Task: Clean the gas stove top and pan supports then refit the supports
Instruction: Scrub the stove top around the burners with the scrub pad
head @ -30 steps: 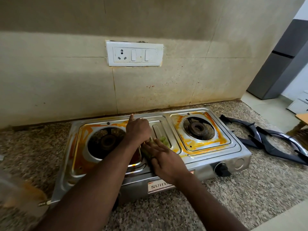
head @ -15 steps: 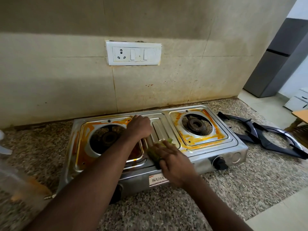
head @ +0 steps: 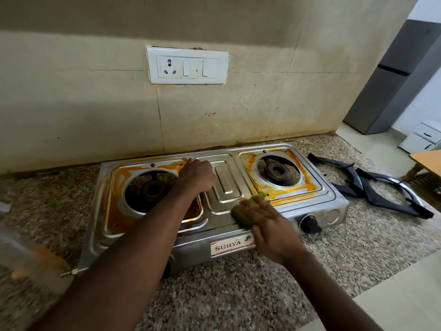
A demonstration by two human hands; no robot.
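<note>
A steel two-burner gas stove (head: 224, 185) sits on the granite counter, both burner wells smeared with orange-yellow stains. My left hand (head: 196, 175) rests as a fist on the stove top between the left burner (head: 152, 191) and the middle panel. My right hand (head: 267, 225) presses a green scrub pad (head: 241, 215) onto the front of the top, just left of the right burner well (head: 278, 172). Two black pan supports (head: 381, 189) lie overlapping on the counter to the right of the stove.
A white switch and socket plate (head: 187, 65) is on the tiled wall behind. A blurred clear object with orange residue (head: 26, 256) sits at the left edge. The counter's end drops away at the right, with a grey fridge (head: 391, 87) beyond.
My right hand has slid the green pad rightwards across the front of the stove top, from the middle panel towards the right well. My left hand has stayed on the stove.
</note>
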